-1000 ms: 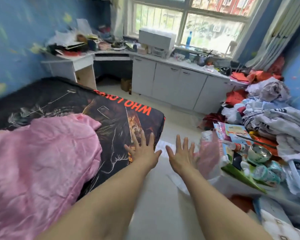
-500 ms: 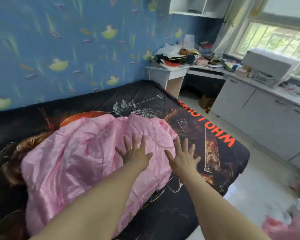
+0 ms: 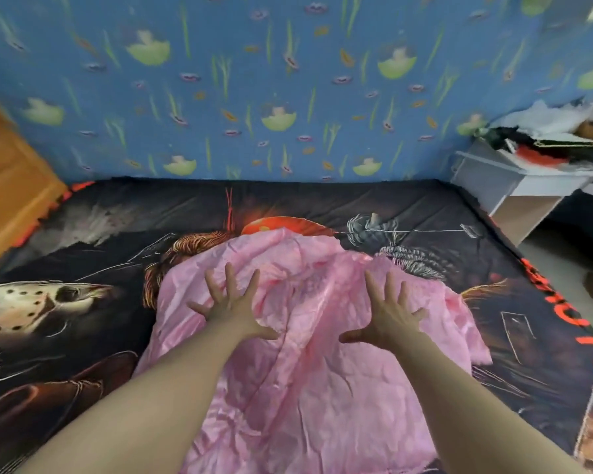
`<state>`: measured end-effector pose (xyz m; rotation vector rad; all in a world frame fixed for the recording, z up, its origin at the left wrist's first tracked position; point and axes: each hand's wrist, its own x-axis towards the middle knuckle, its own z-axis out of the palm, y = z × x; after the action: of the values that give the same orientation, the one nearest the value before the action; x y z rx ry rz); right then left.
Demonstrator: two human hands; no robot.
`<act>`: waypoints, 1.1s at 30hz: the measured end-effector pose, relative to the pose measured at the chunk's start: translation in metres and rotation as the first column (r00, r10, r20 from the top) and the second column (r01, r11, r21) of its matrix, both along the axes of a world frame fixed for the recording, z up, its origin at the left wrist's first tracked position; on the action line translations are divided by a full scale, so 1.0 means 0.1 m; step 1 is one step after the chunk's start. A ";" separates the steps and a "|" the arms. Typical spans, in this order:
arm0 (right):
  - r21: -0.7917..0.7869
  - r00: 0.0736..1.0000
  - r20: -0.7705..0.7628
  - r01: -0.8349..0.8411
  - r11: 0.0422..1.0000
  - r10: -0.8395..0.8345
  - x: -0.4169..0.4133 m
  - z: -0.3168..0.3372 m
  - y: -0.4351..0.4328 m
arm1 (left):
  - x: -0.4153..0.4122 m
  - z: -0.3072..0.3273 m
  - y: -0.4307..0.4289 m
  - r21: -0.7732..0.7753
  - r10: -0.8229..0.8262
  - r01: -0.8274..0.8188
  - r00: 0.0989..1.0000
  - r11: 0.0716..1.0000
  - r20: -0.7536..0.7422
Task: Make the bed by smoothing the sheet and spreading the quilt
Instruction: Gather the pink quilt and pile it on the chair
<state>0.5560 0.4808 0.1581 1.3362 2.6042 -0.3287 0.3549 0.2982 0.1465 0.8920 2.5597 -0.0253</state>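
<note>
A crumpled pink quilt (image 3: 308, 381) lies bunched in the middle of the bed, over a black printed sheet (image 3: 83, 336) with orange lettering and horror-mask pictures. My left hand (image 3: 231, 307) hovers over or rests on the quilt's upper left part, fingers spread wide. My right hand (image 3: 387, 318) is over the quilt's upper right part, fingers also spread. Neither hand grips the fabric. The sheet looks flat where it shows; the quilt hides its centre.
A blue patterned wall (image 3: 288, 97) runs along the far side of the bed. A wooden headboard (image 3: 11, 186) stands at the left. A white desk (image 3: 514, 179) piled with clutter sits at the right, with floor (image 3: 555, 268) beside it.
My view has swung left from the window and cupboards to face the bed squarely. Both hands moved from the bed's corner onto the pink quilt and spread apart.
</note>
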 end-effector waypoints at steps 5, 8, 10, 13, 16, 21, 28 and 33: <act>-0.038 0.993 0.075 -0.085 0.996 0.088 -0.25 -0.67 0.45 | -0.18 -0.55 0.37 -0.075 0.007 -0.005 1.000 0.997 0.026; -0.073 0.986 0.111 -0.119 0.990 0.127 -0.39 -1.10 0.65 | -0.26 -0.92 0.59 -0.090 0.004 0.000 0.999 0.996 0.051; -0.100 0.977 0.139 -0.146 0.984 0.159 -0.53 -1.47 0.79 | -0.36 -1.27 0.75 -0.106 0.010 -0.006 0.999 0.994 0.039; -0.074 0.969 0.176 -0.162 0.984 0.173 -0.68 -1.94 0.92 | -0.52 -1.73 0.95 -0.097 0.004 -0.006 1.000 0.995 -0.021; -0.076 0.964 0.192 -0.172 0.982 0.183 -0.73 -2.34 1.01 | -0.63 -2.12 1.09 -0.047 0.030 -0.030 1.000 0.998 -0.003; -0.120 0.985 0.096 -0.130 0.984 0.142 -0.83 -2.84 1.12 | -0.71 -2.60 1.24 0.060 -0.029 0.029 1.000 0.998 0.006; 0.057 0.980 -0.042 -0.193 0.979 0.196 -0.91 -2.67 0.97 | -0.48 -2.42 1.25 0.032 -0.130 0.134 0.986 0.990 -0.105; 0.140 0.981 -0.065 -0.173 0.975 0.183 -0.70 -2.11 0.83 | -0.27 -1.92 1.20 0.126 -0.111 0.126 0.987 0.984 -0.118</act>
<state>0.4856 0.5638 -0.0531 1.1373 2.8308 -0.1842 0.3282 0.4186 -0.0451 1.1225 2.6317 0.0635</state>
